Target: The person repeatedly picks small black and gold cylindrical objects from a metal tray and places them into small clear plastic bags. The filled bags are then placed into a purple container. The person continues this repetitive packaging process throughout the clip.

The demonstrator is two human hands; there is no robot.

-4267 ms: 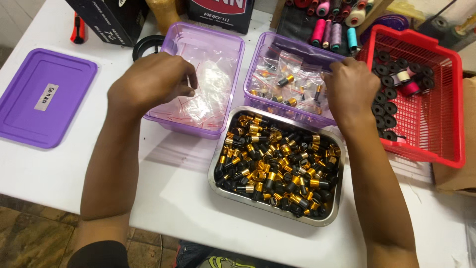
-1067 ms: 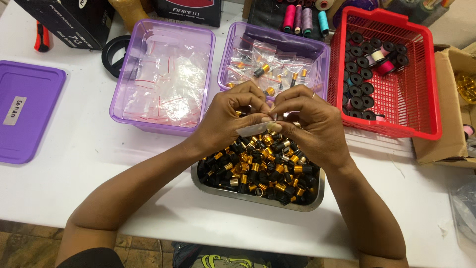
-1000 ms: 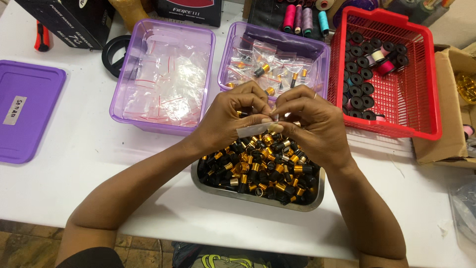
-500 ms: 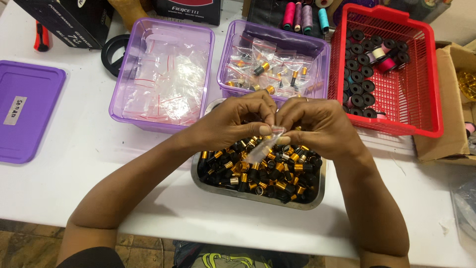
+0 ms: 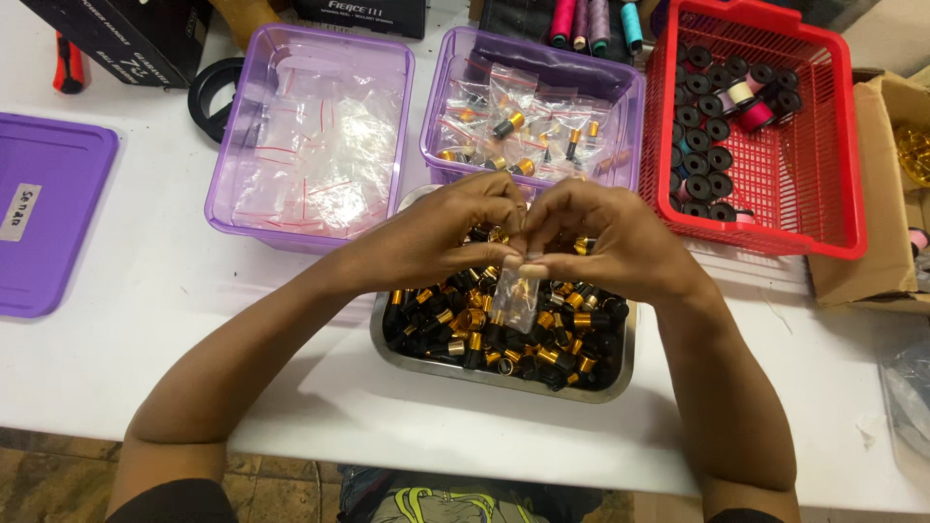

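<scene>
Both hands (image 5: pixel 542 237) now hold small clear bag (image 5: pixel 518 295) hanging upright, not slanted.

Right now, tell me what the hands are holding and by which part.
Both the left hand and the right hand pinch a small clear plastic bag by its top edge; it hangs over the metal tray of black-and-gold parts.

We pinched a small clear bag (image 5: pixel 516 302) between both hands.
Our left hand (image 5: pixel 455 228) and right hand (image 5: pixel 605 237) met over the steel tray (image 5: pixel 504 376) of black-and-gold parts (image 5: pixel 465 324).
</scene>
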